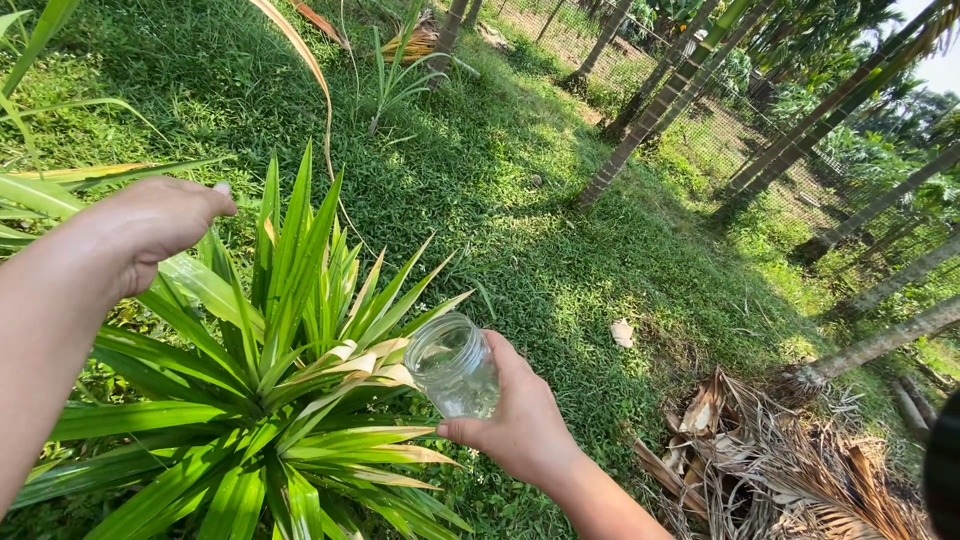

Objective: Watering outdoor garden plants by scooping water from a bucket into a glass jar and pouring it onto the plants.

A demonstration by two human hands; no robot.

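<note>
My right hand [520, 425] grips a clear glass jar [453, 367] with water in it, tilted with its mouth toward the middle of a spiky green plant [290, 350]. The jar's rim is right at the plant's pale inner leaves. My left hand [150, 225] hovers above the plant's left side with fingers curled loosely and nothing in it; it touches no leaf that I can tell.
Grass [560, 250] covers the ground beyond the plant. A heap of dry brown palm fronds [770, 470] lies at the lower right. Slim palm trunks [640, 130] and a wire fence [720, 130] run along the upper right.
</note>
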